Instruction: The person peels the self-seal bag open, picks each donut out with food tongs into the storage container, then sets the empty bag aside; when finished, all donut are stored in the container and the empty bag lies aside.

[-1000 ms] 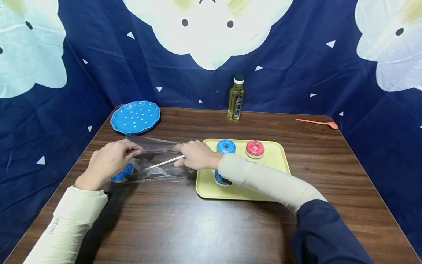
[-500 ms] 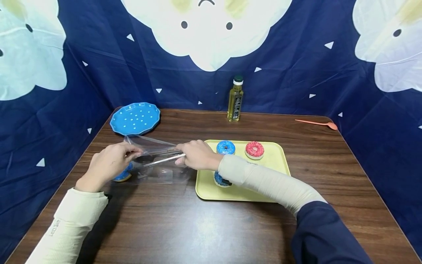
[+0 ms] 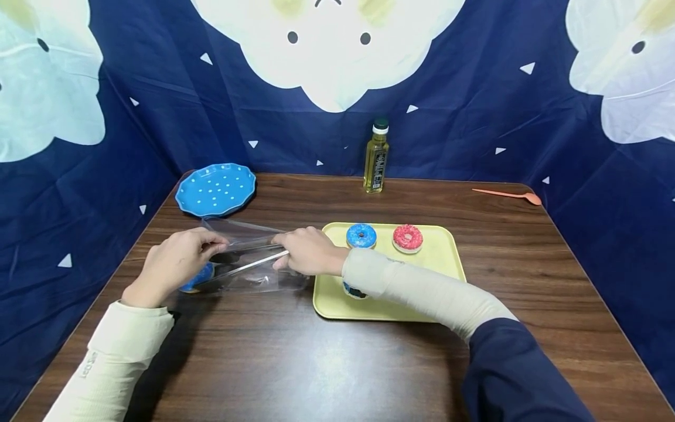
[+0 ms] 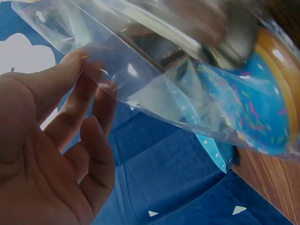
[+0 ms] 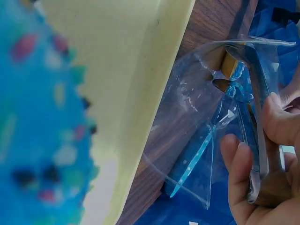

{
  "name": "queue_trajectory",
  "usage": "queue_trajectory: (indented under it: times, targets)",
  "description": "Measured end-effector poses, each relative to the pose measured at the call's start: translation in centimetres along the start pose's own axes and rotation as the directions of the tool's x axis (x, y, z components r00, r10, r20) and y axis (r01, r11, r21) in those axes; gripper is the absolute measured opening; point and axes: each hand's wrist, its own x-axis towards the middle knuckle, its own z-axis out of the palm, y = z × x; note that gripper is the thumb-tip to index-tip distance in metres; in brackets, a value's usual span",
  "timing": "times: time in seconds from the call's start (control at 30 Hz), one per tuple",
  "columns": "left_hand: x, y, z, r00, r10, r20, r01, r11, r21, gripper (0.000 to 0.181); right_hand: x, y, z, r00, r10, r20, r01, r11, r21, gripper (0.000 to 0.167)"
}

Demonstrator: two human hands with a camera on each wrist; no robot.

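My left hand (image 3: 174, 264) pinches the edge of a clear plastic bag (image 3: 263, 282) between thumb and fingertips. My right hand (image 3: 308, 251) grips metal tongs (image 5: 258, 117), which reach leftward into the bag's mouth. At the tong tips sits a blue-iced doughnut (image 4: 258, 108) with coloured sprinkles, seen partly through the plastic in the left wrist view. How far it lies inside the bag I cannot tell. Below my right forearm, another blue doughnut (image 3: 353, 291) rests on the yellow tray (image 3: 379, 310), partly covered by the sleeve.
A light blue doughnut (image 3: 361, 235) and a red one (image 3: 408, 238) lie along the tray's far side. Behind the bag stands a blue dotted plate (image 3: 216, 189). An oil bottle (image 3: 376, 158) and an orange spoon (image 3: 519, 196) are at the table's back.
My right hand with the tongs shifts slightly right, then back left towards my left hand. The doughnut at the tips moves a little with it. My left hand keeps its hold on the bag.
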Motion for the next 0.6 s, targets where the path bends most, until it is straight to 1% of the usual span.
queue_trajectory:
  times: [0.1, 0.2, 0.5, 0.6]
  targets:
    - [0.0, 0.0, 0.1, 1.0, 0.008, -0.008, -0.008, 1.0, 0.0, 0.018, -0.5, 0.3, -0.3, 1.0, -0.009, -0.006, 0.009, 1.0, 0.013, 0.054]
    - [0.0, 0.0, 0.1, 1.0, 0.008, -0.002, -0.008, 1.0, -0.004, 0.018, -1.3, 0.9, -0.8, 1.0, -0.016, -0.012, 0.016, 0.999, 0.041, 0.052]
    - [-0.2, 0.0, 0.0, 0.999, -0.025, 0.029, 0.025, 1.0, -0.01, 0.019, -4.0, 3.2, -1.7, 0.999, -0.001, -0.05, 0.004, 0.999, 0.053, 0.05]
    - [-0.3, -0.1, 0.0, 0.999, -0.025, 0.027, 0.025, 1.0, -0.013, 0.018, -4.7, 3.7, -2.1, 0.998, 0.006, -0.055, -0.003, 0.998, 0.055, 0.049]
